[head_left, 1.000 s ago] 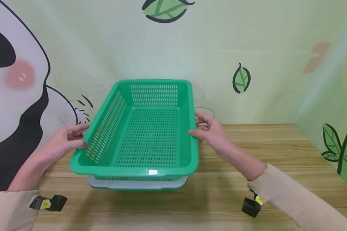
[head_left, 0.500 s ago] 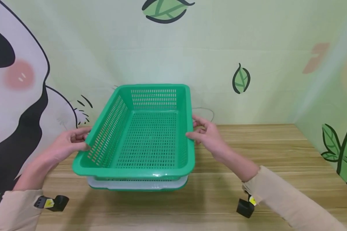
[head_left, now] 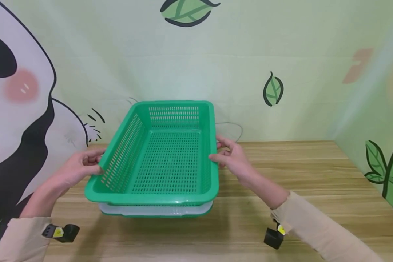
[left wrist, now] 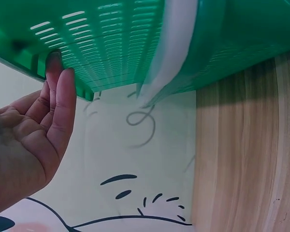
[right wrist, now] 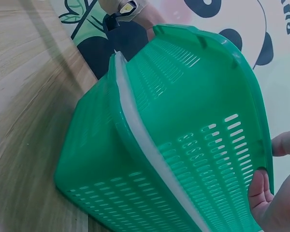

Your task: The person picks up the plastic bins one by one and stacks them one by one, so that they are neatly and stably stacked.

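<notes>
A green slotted plastic basket (head_left: 167, 163) is held between both hands, its inside bare. My left hand (head_left: 76, 167) pinches its left rim, thumb on top and fingers under the edge. On the opposite rim my right hand (head_left: 234, 158) grips the same way. Below, a second green basket (right wrist: 101, 159) stands on the wooden table, with a white layer (head_left: 157, 210) along its top. The upper basket sits partly inside the lower one, as the right wrist view shows. In the left wrist view, my fingertips (left wrist: 65, 82) touch the slotted wall beneath the rim.
The wooden table (head_left: 301, 189) runs back to a printed cloth backdrop (head_left: 190, 62) with a panda and leaves. A thin looped line (head_left: 235, 127) shows behind the basket. Small black cameras (head_left: 67, 233) are strapped at both wrists.
The upper basket has come down, deeper toward the lower one, with both hands keeping hold of its rims. The right hand has also shifted slightly left.
</notes>
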